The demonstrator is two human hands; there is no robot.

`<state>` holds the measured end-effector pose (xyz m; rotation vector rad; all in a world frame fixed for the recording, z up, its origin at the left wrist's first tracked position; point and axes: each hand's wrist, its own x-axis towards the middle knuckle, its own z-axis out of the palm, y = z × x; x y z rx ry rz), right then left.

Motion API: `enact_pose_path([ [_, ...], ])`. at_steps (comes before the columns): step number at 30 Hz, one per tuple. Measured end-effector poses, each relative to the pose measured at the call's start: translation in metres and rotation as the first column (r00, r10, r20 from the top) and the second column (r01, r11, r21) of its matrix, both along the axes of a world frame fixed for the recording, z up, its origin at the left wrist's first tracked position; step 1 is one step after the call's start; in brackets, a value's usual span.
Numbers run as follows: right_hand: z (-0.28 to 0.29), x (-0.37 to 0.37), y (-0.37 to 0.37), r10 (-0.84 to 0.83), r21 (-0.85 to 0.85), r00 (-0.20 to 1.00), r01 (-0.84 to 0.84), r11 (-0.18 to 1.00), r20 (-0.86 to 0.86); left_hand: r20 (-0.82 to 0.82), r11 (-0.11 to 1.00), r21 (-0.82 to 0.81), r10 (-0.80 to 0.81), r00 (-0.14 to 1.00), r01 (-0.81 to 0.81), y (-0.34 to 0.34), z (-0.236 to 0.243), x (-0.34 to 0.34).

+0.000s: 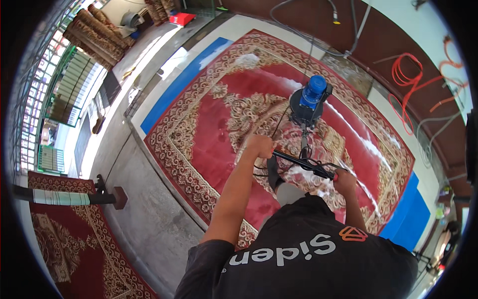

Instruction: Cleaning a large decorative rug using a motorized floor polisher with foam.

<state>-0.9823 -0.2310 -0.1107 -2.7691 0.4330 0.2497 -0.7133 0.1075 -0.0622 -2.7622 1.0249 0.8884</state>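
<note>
— Far left?
— Black pole with pale wrapping, level with a red patterned rug on the floor; higher up, a bunch of rolled carpets.
— Next along?
— Blue sheeting, edging a large red-and-beige carpet streaked with white foam.
— Left arm?
— Bare left forearm out of a black short sleeve, stretched forward and slightly right, elbow almost straight; left hand over the left end of a black handlebar, fingers clenched round it.
— Middle?
— Handlebar on a slant, right end nearer the body, loops of black cable about it. Just beyond, on the carpet near its middle, a floor machine: blue motor upright over a dark round base, shaft toward the handlebar.
— Right arm?
— Right forearm shorter in view, angled forward and slightly left, elbow out of sight; right hand at the handlebar's right end, fingers grasping it, partly hidden.
— Far right?
— Orange-red hose, loosely coiled by the wall.
</note>
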Motion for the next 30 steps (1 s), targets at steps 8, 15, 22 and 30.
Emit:
enact_pose_path([
  [8, -0.010, 0.148, 0.038, 0.123, 0.089, 0.992, -0.120, 0.989, -0.034, -0.001, 0.992, -0.054, 0.118, 0.993, -0.118, 0.069, -0.011, 0.116],
  [15, -0.012, 0.270, 0.068, 0.213, 0.096, 0.977, -0.211, 0.973, -0.017, -0.054, 0.976, 0.002, 0.216, 0.975, -0.216, 0.112, 0.007, 0.210],
  [22, 0.008, 0.391, 0.126, 0.233, 0.108, 0.972, -0.232, 0.967, 0.008, -0.032, 0.967, -0.014, 0.255, 0.966, -0.255, 0.177, 0.014, 0.317],
  [30, 0.023, 0.515, 0.196, 0.194, 0.088, 0.981, -0.193, 0.977, 0.000, -0.012, 0.970, -0.012, 0.244, 0.970, -0.245, 0.236, 0.025, 0.438],
])
